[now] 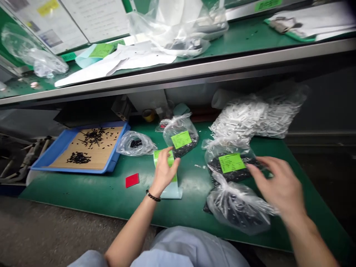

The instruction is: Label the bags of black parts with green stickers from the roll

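My left hand [164, 170] is over a light-blue backing strip [171, 193] with green labels, its thumb and forefinger apart. My right hand [282, 185] is at the right end of a clear plastic bag of black parts [240, 175]; its thumb and forefinger are spread beside the bag's green label [231, 162]. Whether the fingertips press on the bag I cannot tell. In front of it lies a knotted clear bag of black parts [239, 209]. Another tied bag with black parts [186, 148] and a green label [181, 139] stands beyond my left hand.
A blue tray [107, 165] with loose black pieces stands at the left, beside an open plastic bag [136, 144]. A red card [132, 180] lies nearer. Bagged white parts [244, 116] are heaped at the back right. A shelf edge [180, 72] runs above the table.
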`<state>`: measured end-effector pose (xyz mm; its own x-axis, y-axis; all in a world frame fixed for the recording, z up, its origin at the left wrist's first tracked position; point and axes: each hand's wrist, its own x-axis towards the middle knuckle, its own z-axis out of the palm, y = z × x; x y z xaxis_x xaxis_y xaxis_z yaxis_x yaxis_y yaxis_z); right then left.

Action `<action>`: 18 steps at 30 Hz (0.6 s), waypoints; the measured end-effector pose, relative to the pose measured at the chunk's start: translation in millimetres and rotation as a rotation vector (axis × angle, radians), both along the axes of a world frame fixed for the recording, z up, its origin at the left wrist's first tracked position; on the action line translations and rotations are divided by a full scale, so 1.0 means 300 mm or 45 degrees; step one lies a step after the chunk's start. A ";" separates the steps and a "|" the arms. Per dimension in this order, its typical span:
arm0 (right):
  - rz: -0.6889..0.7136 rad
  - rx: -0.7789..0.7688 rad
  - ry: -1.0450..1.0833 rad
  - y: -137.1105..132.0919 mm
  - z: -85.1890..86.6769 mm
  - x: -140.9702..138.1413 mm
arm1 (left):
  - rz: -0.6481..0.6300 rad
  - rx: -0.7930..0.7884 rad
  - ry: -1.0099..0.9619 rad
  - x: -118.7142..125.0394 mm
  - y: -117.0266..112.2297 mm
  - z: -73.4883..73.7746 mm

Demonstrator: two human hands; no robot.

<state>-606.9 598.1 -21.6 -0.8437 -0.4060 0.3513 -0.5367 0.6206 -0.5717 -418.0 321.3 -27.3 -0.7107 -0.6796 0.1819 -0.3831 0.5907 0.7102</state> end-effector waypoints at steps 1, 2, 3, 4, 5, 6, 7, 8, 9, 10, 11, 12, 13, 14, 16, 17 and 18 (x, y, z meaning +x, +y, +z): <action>-0.080 -0.100 -0.008 0.009 0.050 0.067 | 0.143 0.002 -0.009 0.082 -0.050 -0.012; -0.110 -0.214 -0.021 0.008 0.097 0.146 | 0.255 0.027 -0.053 0.158 -0.095 -0.032; -0.082 -0.300 -0.057 -0.004 0.137 0.234 | 0.316 0.071 -0.122 0.224 -0.133 -0.056; 0.011 -0.380 -0.097 -0.032 0.166 0.326 | 0.323 0.128 -0.199 0.275 -0.162 -0.082; 0.162 -0.416 -0.139 -0.073 0.182 0.414 | 0.289 0.190 -0.266 0.311 -0.181 -0.107; 0.334 -0.403 -0.178 -0.128 0.181 0.493 | 0.234 0.246 -0.315 0.331 -0.193 -0.128; 0.496 -0.339 -0.241 -0.194 0.164 0.556 | 0.178 0.287 -0.346 0.337 -0.198 -0.145; 0.597 -0.235 -0.345 -0.265 0.132 0.601 | 0.129 0.313 -0.361 0.333 -0.199 -0.156; 0.603 -0.107 -0.454 -0.339 0.090 0.627 | 0.092 0.324 -0.364 0.323 -0.199 -0.163; 0.500 0.014 -0.510 -0.411 0.041 0.636 | 0.061 0.328 -0.358 0.311 -0.200 -0.167; 0.380 0.109 -0.561 -0.477 -0.008 0.632 | 0.029 0.337 -0.340 0.301 -0.202 -0.171; 0.278 0.170 -0.631 -0.535 -0.054 0.620 | -0.003 0.359 -0.302 0.296 -0.208 -0.175; 0.222 0.193 -0.725 -0.583 -0.091 0.604 | -0.036 0.399 -0.245 0.296 -0.216 -0.181; 0.168 0.175 -0.843 -0.620 -0.118 0.588 | -0.059 0.455 -0.170 0.300 -0.228 -0.191; 0.085 0.101 -0.971 -0.667 -0.148 0.564 | -0.051 0.626 0.015 0.310 -0.263 -0.219; 0.061 0.075 -0.964 -0.679 -0.155 0.556 | -0.008 0.719 0.100 0.310 -0.284 -0.236; 0.036 0.044 -0.948 -0.685 -0.160 0.549 | 0.031 0.811 0.156 0.304 -0.304 -0.253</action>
